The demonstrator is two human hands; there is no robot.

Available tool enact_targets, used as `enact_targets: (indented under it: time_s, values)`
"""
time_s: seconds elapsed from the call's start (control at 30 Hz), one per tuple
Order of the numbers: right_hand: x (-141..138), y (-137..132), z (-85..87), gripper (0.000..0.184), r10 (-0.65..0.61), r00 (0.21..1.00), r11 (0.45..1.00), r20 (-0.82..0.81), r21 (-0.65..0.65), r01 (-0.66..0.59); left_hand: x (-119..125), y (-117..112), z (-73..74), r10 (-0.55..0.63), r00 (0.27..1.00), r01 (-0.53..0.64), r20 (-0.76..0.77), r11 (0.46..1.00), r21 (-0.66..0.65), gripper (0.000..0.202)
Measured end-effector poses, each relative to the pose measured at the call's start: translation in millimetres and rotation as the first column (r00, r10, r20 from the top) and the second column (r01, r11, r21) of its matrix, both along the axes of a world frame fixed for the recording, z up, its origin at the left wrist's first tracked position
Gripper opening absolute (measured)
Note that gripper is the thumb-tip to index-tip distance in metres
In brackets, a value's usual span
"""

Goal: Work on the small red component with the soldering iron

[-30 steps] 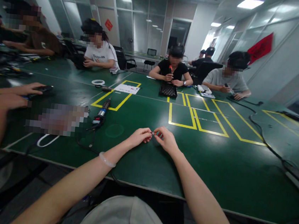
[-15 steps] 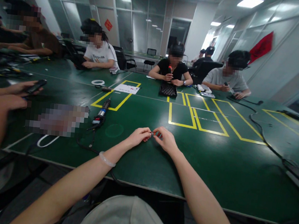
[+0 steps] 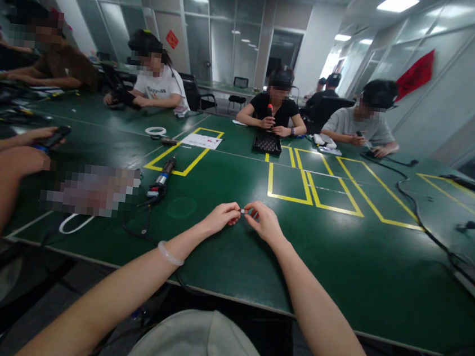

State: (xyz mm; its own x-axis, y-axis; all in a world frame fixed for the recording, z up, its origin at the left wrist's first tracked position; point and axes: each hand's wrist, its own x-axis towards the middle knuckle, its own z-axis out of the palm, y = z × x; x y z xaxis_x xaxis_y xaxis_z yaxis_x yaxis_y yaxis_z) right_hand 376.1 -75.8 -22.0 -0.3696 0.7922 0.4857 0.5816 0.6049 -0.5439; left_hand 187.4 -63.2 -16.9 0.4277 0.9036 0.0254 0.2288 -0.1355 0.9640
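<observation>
Both my hands meet above the green table, close to the middle of the view. Between their fingertips is a small dark piece with a pale, shiny patch, too small to name. My left hand pinches its left end, fingers curled. From the other side, my right hand grips its right end between thumb and fingers. A black electric screwdriver with a blue band lies left of my hands, its cord running toward the table's front edge.
Yellow tape outlines mark the tabletop. A white ring, a paper sheet and a black tray lie farther back. Black cables cross the right side. Co-workers sit opposite; another person's hands hold a dark tool at left.
My hands stay nearly in place, with slightly more of the small piece showing between them. At left, the neighbour's hands shifted a little. A black cable end has appeared at the far right.
</observation>
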Motion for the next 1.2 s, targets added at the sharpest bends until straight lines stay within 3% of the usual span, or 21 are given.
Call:
enact_targets:
  time_s: [0.53,0.93,1.07,1.2]
  values:
    - [0,0,1.4,0.015,-0.003,1.0,1.0,-0.002,-0.008,0.003,0,-1,1.2,-0.001,0.999,0.002,0.032,1.0,-0.028,0.021]
    - [0,0,2.1,0.015,-0.005,0.999,0.999,-0.037,-0.034,0.004,-3,-2,5.5,-0.051,0.998,0.051,-0.024,0.998,0.028,0.028]
    - [2,0,4.2,0.014,-0.03,0.994,0.996,-0.106,-0.081,0.021,-25,-3,20.6,0.015,0.977,0.025,-0.214,0.982,0.186,0.032]
    - [4,1,4.1,0.014,-0.057,0.989,0.993,-0.137,-0.112,0.041,-81,-10,40.3,0.255,0.854,-0.059,-0.453,0.913,0.403,0.035]
